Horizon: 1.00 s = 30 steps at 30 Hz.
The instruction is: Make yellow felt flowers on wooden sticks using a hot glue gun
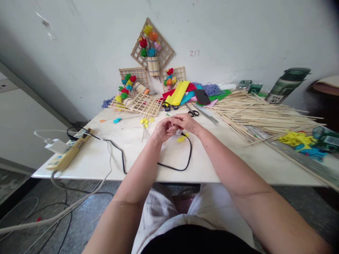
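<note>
My left hand (163,130) and my right hand (187,123) meet over the middle of the table, the right fingers lying across the left ones. Both are closed with curled fingers, and whatever they pinch is hidden between them. A black cable (190,155) loops over the tabletop and ends just under my right hand, beside yellow petal-shaped pieces (180,139). More yellow pieces (144,121) lie beyond my left hand, near thin wires (144,134). Black-handled scissors (194,113) rest a little past my right hand.
Wooden lattices with colourful flowers (152,37) lean on the wall. Thin wooden sticks (251,113) pile up at right, near a dark green bottle (287,84). Yellow sheets (178,93) and a phone (202,96) lie at the back. A power strip (67,155) with cables sits left.
</note>
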### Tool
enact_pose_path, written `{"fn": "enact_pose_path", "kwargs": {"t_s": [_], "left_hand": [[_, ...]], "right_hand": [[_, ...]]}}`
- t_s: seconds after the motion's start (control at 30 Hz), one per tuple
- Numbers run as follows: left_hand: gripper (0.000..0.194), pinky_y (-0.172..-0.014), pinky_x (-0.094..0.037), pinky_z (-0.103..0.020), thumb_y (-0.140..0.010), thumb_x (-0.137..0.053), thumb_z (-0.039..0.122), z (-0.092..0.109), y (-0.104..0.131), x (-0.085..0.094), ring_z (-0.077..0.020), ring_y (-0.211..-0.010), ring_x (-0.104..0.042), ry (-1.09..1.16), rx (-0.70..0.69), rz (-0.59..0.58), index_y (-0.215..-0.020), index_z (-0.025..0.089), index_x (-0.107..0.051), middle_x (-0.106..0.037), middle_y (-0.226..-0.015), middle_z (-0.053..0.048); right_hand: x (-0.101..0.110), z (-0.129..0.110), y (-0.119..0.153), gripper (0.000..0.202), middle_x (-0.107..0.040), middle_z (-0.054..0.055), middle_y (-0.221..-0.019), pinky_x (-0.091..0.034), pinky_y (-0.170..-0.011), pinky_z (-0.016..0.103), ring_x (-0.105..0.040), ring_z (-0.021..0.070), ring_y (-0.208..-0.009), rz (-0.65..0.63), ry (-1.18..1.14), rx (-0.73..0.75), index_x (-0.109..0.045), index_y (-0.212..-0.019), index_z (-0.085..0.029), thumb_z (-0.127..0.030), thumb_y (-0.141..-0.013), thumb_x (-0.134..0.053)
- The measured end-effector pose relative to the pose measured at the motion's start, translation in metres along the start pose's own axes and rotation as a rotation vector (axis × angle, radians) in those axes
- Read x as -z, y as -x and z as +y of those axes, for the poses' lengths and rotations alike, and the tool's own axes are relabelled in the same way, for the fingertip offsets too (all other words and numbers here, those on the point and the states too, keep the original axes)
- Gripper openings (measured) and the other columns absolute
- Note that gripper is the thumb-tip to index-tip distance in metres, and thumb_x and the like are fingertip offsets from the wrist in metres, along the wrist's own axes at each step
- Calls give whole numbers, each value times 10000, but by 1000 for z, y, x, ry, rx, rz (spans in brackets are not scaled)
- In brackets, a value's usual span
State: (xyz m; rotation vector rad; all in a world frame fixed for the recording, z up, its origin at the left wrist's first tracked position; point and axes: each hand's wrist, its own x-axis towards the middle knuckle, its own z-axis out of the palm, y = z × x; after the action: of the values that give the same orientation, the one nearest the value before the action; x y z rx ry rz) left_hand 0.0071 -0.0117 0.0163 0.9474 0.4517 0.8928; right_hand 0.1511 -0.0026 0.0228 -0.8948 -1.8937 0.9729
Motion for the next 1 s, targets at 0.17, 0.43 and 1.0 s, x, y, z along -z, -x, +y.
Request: {"fn": "enact_pose_path", "kwargs": {"t_s": [0.17,0.43,1.0], "left_hand": [[165,-340,-121,-120,-711,-601,220,0,3,-1,-6,-348,-181,-61,-65,-21,-629,147,-477,-260,-456,89],[225,-356,-105,-116,-704,-642,217,-5,-3,0,11,-353,-179,-84,-139,100,-633,154,-438,-270,-463,106],[304,-329,-129,-140,-801,-515,228,3,1,-1,-15,-337,-182,130,-208,208,-546,161,-363,-272,-461,72]], "right_hand": [[1,-1,0,399,-483,-38,-512,-349,-433,228,-432,87,-443,-39,-31,1,-559,-648,-155,-541,-734,-613],[4,-1,0,372,-465,-49,-496,-345,-418,218,-437,88,-439,-85,-72,-5,-555,-689,-156,-518,-759,-600],[-1,7,-3,281,-517,-59,-587,-355,-467,195,-453,67,-510,-145,-113,-65,-567,-732,-144,-302,-590,-752]]}}
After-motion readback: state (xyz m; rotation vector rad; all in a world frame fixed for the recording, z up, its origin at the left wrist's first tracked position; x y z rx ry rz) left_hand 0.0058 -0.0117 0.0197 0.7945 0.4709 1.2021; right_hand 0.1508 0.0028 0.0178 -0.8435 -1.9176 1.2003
